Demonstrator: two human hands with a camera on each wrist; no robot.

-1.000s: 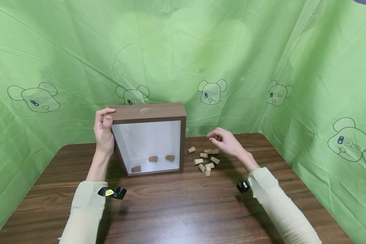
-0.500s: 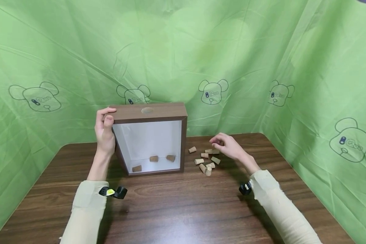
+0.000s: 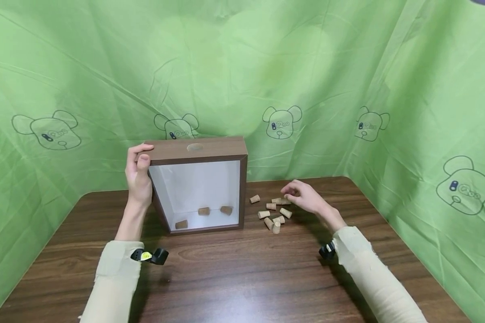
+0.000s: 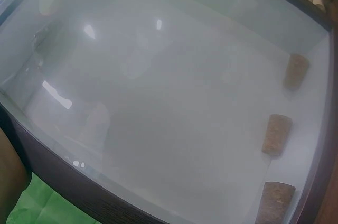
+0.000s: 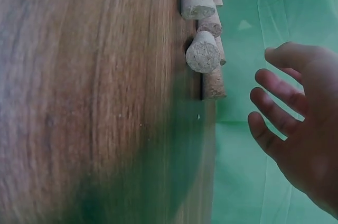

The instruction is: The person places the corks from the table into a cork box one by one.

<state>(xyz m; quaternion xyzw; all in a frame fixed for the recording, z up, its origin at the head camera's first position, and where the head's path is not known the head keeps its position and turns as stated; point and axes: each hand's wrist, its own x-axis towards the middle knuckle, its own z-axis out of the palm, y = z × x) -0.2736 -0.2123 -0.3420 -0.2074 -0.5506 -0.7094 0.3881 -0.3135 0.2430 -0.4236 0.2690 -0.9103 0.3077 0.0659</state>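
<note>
My left hand (image 3: 139, 179) grips the upper left corner of a brown shadow box frame (image 3: 243, 193), thumb on the front edge and fingers over the top. The box stands upright on the table, with a white back, a see-through front and a round slot (image 3: 195, 147) in its top. Three corks lie on its floor, among them a middle cork (image 4: 277, 134). To the right of the box, several loose corks (image 3: 264, 215) are scattered. Just above the far ones hovers my right hand (image 3: 306, 197). In the right wrist view its fingers (image 5: 277, 97) are loosely bent with nothing between them.
The brown wood-grain table (image 3: 226, 273) carries the box and corks. Green cloth (image 3: 327, 67) with printed bear heads hangs behind and along both sides. A black wrist camera (image 3: 150, 255) is strapped at the left sleeve, another (image 3: 327, 250) at the right.
My right hand has moved down and slightly right, closer to the far corks. My left hand and the box have stayed in place, and the corks look unmoved.
</note>
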